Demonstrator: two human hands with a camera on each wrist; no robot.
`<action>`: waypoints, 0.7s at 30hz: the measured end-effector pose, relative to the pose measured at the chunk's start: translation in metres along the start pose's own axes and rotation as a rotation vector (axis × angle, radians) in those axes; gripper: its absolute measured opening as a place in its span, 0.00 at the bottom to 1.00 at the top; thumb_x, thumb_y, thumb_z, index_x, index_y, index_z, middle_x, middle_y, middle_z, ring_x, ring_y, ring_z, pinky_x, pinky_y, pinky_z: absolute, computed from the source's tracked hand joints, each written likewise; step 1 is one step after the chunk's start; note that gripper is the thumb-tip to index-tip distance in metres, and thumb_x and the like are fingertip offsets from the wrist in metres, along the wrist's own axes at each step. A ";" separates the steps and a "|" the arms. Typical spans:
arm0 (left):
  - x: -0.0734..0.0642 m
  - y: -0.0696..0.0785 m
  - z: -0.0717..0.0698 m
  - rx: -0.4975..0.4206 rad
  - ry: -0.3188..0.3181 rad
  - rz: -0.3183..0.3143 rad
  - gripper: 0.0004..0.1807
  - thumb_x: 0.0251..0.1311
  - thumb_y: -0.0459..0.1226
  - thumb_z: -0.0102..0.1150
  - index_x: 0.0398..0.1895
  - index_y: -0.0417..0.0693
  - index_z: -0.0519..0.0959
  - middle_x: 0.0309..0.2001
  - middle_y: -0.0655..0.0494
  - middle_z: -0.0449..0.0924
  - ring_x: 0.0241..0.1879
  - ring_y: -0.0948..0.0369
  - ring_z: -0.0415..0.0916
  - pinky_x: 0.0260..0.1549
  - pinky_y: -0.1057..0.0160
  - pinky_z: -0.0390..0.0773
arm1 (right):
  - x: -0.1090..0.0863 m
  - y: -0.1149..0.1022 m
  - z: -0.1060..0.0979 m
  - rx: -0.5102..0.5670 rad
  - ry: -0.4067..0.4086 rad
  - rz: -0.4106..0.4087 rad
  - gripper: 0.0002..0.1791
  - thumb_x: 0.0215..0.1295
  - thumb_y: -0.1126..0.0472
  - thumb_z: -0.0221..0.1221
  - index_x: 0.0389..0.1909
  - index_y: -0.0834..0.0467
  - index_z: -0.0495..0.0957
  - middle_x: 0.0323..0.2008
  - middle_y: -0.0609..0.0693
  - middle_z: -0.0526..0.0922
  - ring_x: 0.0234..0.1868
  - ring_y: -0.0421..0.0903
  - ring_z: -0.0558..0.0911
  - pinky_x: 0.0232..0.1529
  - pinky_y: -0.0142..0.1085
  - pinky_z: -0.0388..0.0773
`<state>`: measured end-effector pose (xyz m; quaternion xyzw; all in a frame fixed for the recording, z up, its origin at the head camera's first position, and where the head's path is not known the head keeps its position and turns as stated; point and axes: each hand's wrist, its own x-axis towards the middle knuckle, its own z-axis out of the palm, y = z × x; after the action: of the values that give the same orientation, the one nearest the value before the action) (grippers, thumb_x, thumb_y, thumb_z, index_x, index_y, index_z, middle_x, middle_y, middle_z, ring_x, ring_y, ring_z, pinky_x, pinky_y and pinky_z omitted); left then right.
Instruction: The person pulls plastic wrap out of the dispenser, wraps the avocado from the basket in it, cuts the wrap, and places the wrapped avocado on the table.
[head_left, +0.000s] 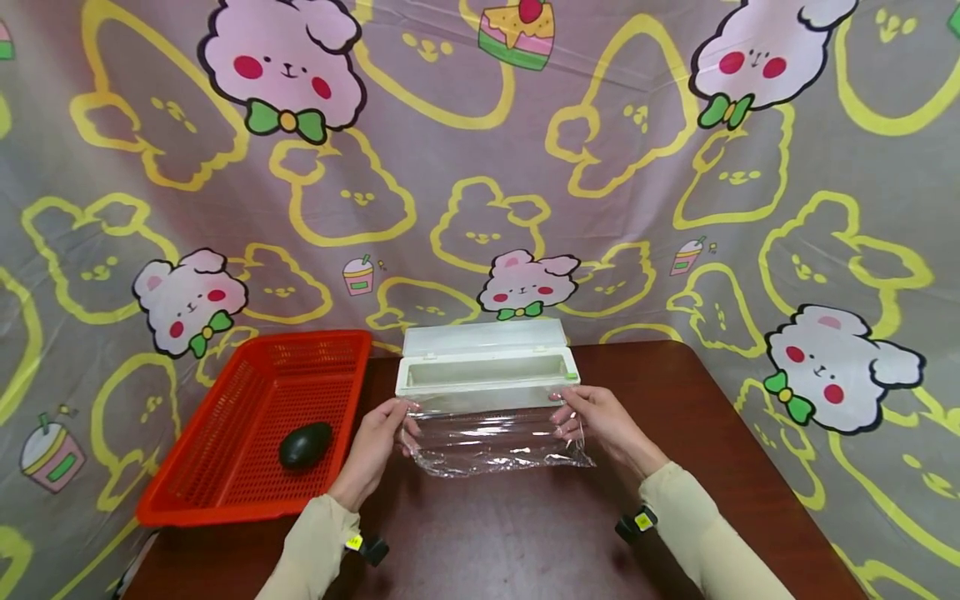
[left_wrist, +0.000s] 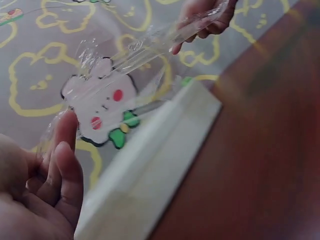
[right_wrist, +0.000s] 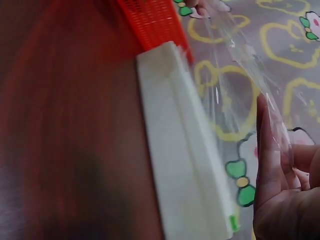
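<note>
Clearly see-through plastic film (head_left: pixel 491 442), lower edge crinkled, white glints across it, both hands (head_left: pixel 378 440) (head_left: pixel 602 422) pinching its opposite sides.

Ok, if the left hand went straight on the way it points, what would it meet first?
Besides the clear film it pinches, the left hand would probably first meet the near left corner of the white box; depth is unclear, so it might pass over.

Cartoon-printed cloth (head_left: pixel 465 158) behind a brown table (head_left: pixel 495 529)

Sleeves (head_left: pixel 705 529) cropped, white box (right_wrist: pixel 175 150) cropped in wrist views
</note>
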<state>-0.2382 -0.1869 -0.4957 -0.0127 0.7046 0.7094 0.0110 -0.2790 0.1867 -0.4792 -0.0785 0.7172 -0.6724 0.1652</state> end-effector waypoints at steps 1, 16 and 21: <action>-0.004 -0.004 -0.001 0.002 -0.011 -0.010 0.19 0.82 0.40 0.45 0.53 0.31 0.77 0.26 0.54 0.80 0.19 0.61 0.80 0.21 0.67 0.77 | -0.002 0.004 -0.001 -0.006 -0.022 0.002 0.25 0.83 0.57 0.48 0.63 0.77 0.72 0.31 0.50 0.88 0.28 0.42 0.88 0.33 0.35 0.87; -0.027 -0.048 -0.007 0.091 -0.179 -0.147 0.17 0.80 0.36 0.47 0.58 0.27 0.72 0.30 0.55 0.78 0.22 0.65 0.76 0.26 0.67 0.82 | -0.010 0.057 -0.010 -0.049 -0.207 0.109 0.23 0.82 0.58 0.50 0.62 0.76 0.72 0.40 0.59 0.89 0.36 0.48 0.91 0.40 0.41 0.89; -0.027 -0.051 -0.011 0.153 -0.213 -0.132 0.17 0.78 0.36 0.50 0.55 0.26 0.72 0.31 0.50 0.84 0.27 0.63 0.82 0.29 0.66 0.83 | -0.010 0.062 -0.013 -0.049 -0.181 0.102 0.25 0.81 0.57 0.52 0.61 0.77 0.73 0.43 0.63 0.88 0.42 0.51 0.91 0.45 0.43 0.88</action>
<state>-0.2094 -0.1979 -0.5460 0.0173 0.7491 0.6487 0.1334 -0.2674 0.2069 -0.5383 -0.1065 0.7187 -0.6355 0.2615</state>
